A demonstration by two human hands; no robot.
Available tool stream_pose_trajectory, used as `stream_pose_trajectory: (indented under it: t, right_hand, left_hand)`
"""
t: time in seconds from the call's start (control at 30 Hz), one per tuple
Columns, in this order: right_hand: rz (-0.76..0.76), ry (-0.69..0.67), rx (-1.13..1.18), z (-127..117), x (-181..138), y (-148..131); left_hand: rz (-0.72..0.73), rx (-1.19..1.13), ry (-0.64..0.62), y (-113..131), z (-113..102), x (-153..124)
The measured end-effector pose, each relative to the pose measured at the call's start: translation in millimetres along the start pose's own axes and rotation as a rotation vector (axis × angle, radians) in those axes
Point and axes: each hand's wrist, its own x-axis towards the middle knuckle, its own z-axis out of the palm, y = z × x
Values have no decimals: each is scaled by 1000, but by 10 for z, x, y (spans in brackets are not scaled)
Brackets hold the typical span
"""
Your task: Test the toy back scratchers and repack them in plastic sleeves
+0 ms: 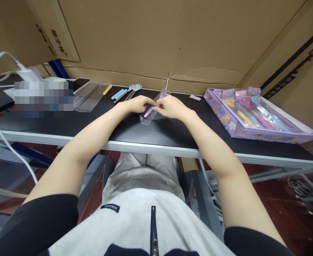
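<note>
Purple fork [148, 112]: I see one, lying half inside one clear sleeve [146, 120] at the middle of the black table [172, 131], tines towards the cardboard. Behind it I count three loose forks [128, 91], though they overlap. At the right, one purple box [225, 122] holds several yellow, pink and blue forks under a clear cover. My left hand [137, 104] and right hand [171, 106] rest knuckles up, fingertips meeting, both pinching the sleeve around the fork.
</note>
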Motion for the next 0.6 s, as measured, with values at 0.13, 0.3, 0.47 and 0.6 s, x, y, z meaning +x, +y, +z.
stream_pose_trajectory:
  t: [0.13, 0.3, 0.47, 0.6]
  right_hand:
    - [100, 59, 41, 5, 30, 216]
    - [254, 175, 137, 15, 71, 792]
    - [503, 363, 102, -55, -41, 1494]
    - [785, 447, 56, -135, -186, 1795]
  left_hand:
    - [-88, 37, 8, -9, -44, -3]
    - [-121, 104, 47, -60, -61, -11]
    - [-163, 156, 36, -68, -97, -42]
    - [-196, 189, 10, -26, -144, -60]
